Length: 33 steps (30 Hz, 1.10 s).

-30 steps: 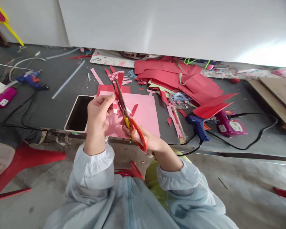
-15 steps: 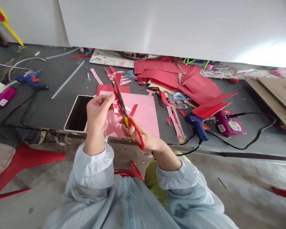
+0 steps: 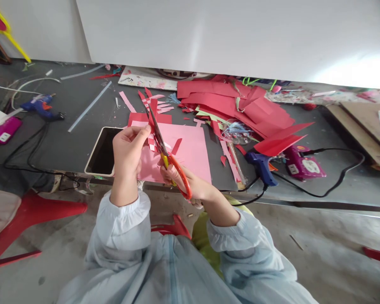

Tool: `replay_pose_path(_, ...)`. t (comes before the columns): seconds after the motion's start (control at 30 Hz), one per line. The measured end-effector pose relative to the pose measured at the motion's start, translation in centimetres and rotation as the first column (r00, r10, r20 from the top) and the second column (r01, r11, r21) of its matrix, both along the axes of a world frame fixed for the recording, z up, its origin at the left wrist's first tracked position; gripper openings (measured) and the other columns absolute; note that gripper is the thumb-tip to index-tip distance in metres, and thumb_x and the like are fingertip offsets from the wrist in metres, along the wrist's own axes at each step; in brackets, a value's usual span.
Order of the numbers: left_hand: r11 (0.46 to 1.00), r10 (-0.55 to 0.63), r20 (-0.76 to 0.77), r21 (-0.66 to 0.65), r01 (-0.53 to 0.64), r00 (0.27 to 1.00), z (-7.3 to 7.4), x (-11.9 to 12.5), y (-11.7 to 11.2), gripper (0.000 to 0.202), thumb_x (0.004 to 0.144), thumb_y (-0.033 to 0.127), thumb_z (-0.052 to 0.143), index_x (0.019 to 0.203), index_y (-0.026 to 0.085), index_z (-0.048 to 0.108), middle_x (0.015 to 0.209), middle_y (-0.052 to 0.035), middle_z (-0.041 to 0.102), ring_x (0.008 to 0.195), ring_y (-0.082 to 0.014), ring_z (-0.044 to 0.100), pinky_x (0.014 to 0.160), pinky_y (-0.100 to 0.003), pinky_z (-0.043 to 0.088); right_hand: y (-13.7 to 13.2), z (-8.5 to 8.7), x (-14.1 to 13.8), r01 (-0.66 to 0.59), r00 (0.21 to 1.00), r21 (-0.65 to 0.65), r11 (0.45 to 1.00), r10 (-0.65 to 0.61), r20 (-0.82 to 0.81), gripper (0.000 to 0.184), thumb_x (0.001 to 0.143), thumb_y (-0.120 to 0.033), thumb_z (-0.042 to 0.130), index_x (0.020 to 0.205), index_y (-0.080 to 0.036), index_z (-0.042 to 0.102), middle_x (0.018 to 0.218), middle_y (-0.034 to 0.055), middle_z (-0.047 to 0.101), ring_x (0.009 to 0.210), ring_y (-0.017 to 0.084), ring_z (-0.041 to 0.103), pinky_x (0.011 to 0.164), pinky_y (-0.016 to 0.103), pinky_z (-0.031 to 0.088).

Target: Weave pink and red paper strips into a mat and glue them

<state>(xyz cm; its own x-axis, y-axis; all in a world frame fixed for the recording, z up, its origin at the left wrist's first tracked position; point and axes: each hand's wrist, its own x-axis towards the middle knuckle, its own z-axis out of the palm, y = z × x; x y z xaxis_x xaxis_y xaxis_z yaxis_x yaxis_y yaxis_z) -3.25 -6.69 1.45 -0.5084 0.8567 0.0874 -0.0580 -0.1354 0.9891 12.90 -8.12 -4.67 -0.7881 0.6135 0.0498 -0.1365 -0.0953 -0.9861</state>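
Note:
My left hand [image 3: 129, 147] pinches a red paper strip [image 3: 153, 110] between thumb and fingers; a red-and-white checked woven part shows just below it. In my right hand [image 3: 179, 179] is a pair of scissors [image 3: 179, 172] with orange and yellow handles. The blades are slightly parted and point up and away, beside the strip. Under both hands lies a pink paper sheet [image 3: 193, 147], with a red sheet [image 3: 136, 118] partly beneath it. A loose red strip [image 3: 177, 146] rests on the pink sheet. More woven red and pink strips [image 3: 145, 99] lie behind.
A phone [image 3: 101, 151] lies left of the pink sheet. Red paper [image 3: 221, 103] is piled at the back right. Blue glue guns [image 3: 262, 169] with cords and purple boxes [image 3: 305, 162] stand at either side. Cardboard [image 3: 361, 126] is at the far right.
The scissor blades have parted a little more and moved slightly left along with both hands. The grip on the strip and scissors is the same.

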Motion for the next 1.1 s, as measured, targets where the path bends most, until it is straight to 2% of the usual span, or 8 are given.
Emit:
replay_pose_path(0.13, 0.998, -0.052, 0.113, 0.034, 0.048, 0.992, 0.03, 0.05, -0.02, 0.019, 0.065, 0.024, 0.077, 0.055, 0.019, 0.063, 0.051, 0.0044, 0.049, 0.051, -0.0066, 0.047, 0.051, -0.018, 0.045, -0.09, 0.06, -0.03, 0.0, 1.0, -0.01, 1.0, 0.0, -0.003, 0.044, 0.098, -0.066, 0.044, 0.112, -0.025, 0.041, 0.081, -0.0038, 0.03, 0.067, 0.014, 0.027, 0.064, 0.031, 0.032)
replay_pose_path(0.3, 0.998, -0.053, 0.113, 0.042, 0.049, 0.992, 0.11, 0.11, -0.07, 0.017, 0.066, 0.022, 0.077, 0.055, 0.019, 0.063, 0.051, 0.0047, 0.048, 0.051, -0.006, 0.046, 0.05, -0.017, 0.044, -0.07, -0.12, -0.01, 0.005, 1.0, -0.01, 1.0, -0.005, 0.001, 0.044, 0.098, -0.065, 0.043, 0.114, -0.024, 0.041, 0.081, -0.004, 0.032, 0.067, 0.013, 0.029, 0.063, 0.03, 0.034)
replay_pose_path(0.5, 0.999, -0.031, 0.098, -0.014, 0.033, 0.995, 0.52, 0.19, -0.16, 0.019, 0.068, 0.021, 0.075, 0.054, 0.019, 0.062, 0.05, 0.0041, 0.05, 0.05, -0.0068, 0.047, 0.049, -0.018, 0.043, -0.06, -0.24, 0.03, 0.029, 0.999, 0.03, 0.999, -0.029, 0.017, 0.04, 0.1, -0.064, 0.041, 0.109, -0.025, 0.041, 0.079, -0.0046, 0.033, 0.066, 0.013, 0.031, 0.062, 0.029, 0.035)
replay_pose_path(0.73, 0.999, -0.031, 0.12, 0.035, 0.027, 0.992, -0.21, -0.03, 0.28, 0.018, 0.065, 0.023, 0.078, 0.053, 0.02, 0.064, 0.047, 0.0052, 0.047, 0.048, -0.0063, 0.045, 0.051, -0.019, 0.043, -0.1, -0.24, 0.05, 0.047, 0.998, 0.053, 0.998, -0.049, 0.038, 0.04, 0.1, -0.063, 0.042, 0.11, -0.024, 0.041, 0.077, -0.0051, 0.036, 0.064, 0.012, 0.036, 0.061, 0.029, 0.038)
replay_pose_path(1.1, 0.997, -0.054, 0.118, 0.063, 0.047, 0.992, -0.44, -0.16, 0.3, 0.017, 0.06, 0.026, 0.08, 0.053, 0.02, 0.065, 0.047, 0.0058, 0.048, 0.047, -0.0053, 0.042, 0.05, -0.019, 0.043, -0.05, -0.05, -0.22, 0.068, 0.997, 0.116, 0.991, -0.071, 0.024, 0.04, 0.101, -0.062, 0.039, 0.103, -0.023, 0.042, 0.075, -0.0057, 0.038, 0.06, 0.009, 0.036, 0.055, 0.026, 0.037)
